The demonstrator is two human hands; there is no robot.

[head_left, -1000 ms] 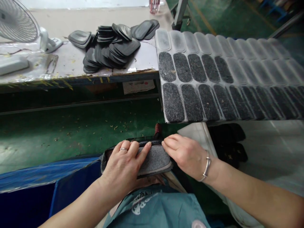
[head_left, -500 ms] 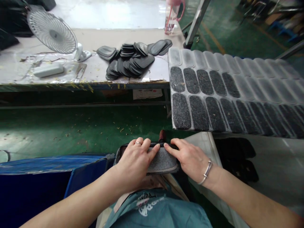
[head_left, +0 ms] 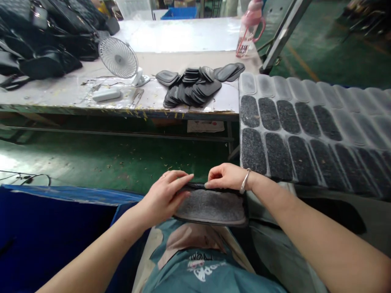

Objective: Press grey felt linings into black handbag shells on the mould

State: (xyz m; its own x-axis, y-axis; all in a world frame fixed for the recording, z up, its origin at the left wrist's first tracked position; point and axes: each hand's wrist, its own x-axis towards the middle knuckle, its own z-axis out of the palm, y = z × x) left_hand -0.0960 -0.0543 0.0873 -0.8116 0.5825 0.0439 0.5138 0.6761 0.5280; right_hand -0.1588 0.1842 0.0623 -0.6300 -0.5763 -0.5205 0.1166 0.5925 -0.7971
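A black piece with a rounded grey felt panel lies in front of my body, just above the teal apron. My left hand is on its left end, thumb over the grey panel and fingers stretched along the far edge. At the dark far edge, right of the middle, my right hand has its fingers curled and pinched on the rim. What lies under the fingers is partly hidden.
Stacked dark oval pads lie on the worktable, near a white fan, a pink bottle and black bags. A board of oblong pieces stands right. A blue bin is left.
The view has shifted, showing more of the table's left side. My right hand has moved from lying over the panel's right end to a pinch at the far edge. More grey panel shows.
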